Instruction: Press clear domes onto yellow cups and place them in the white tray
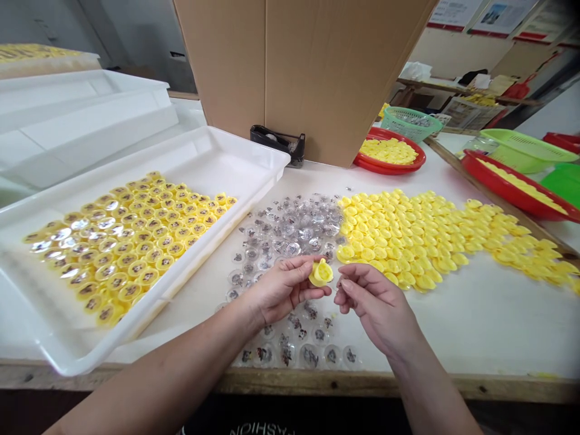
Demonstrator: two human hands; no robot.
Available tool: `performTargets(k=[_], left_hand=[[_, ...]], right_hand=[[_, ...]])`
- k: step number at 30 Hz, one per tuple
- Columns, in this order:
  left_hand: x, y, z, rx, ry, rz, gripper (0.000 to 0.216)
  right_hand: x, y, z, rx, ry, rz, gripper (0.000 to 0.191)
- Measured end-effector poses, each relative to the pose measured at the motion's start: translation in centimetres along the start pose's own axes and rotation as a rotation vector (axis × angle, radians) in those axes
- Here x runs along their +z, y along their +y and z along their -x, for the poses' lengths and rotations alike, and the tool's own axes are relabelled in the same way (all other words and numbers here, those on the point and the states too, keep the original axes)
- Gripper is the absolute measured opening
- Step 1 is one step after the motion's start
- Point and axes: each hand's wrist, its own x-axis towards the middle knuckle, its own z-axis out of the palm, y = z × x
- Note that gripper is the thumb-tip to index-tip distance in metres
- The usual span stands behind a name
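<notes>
"what's the left hand [281, 289] doing?"

"pinching a yellow plastic cap [321, 272] above the bench; the right hand [374, 308] is empty, just beside it."

"risk?"

"a slack pinch could drop it among the clear plastic domes [290, 232]."

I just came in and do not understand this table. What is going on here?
A person holds a yellow plastic cap in the left hand, with the right hand close beside it. Clear printed domes and loose yellow caps lie on the table; a white tray holds yellow pieces with clear tops.
</notes>
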Motion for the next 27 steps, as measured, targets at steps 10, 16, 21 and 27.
performTargets(k=[10,16,21,27], left_hand=[[0.0,-1.3,-0.2,0.079,-0.025,-0.167,0.033],[0.2,-1.4,-0.1,0.093,-0.037,-0.137,0.045],[0.5,-1.5,0.1,0.125,-0.076,-0.19,0.041],[0.7,-1.5,0.4,0.142,-0.094,-0.233,0.04]], right_hand=[[1.2,0.2,0.2,-0.099,0.093,0.248,0.016],[1.5,-0.2,1.2,-0.339,0.127,0.603,0.025],[1.3,-1.0,1.6,-0.513,0.134,0.872,0.027],[1.3,-1.1,2.1,-0.525,0.156,0.917,0.026]])
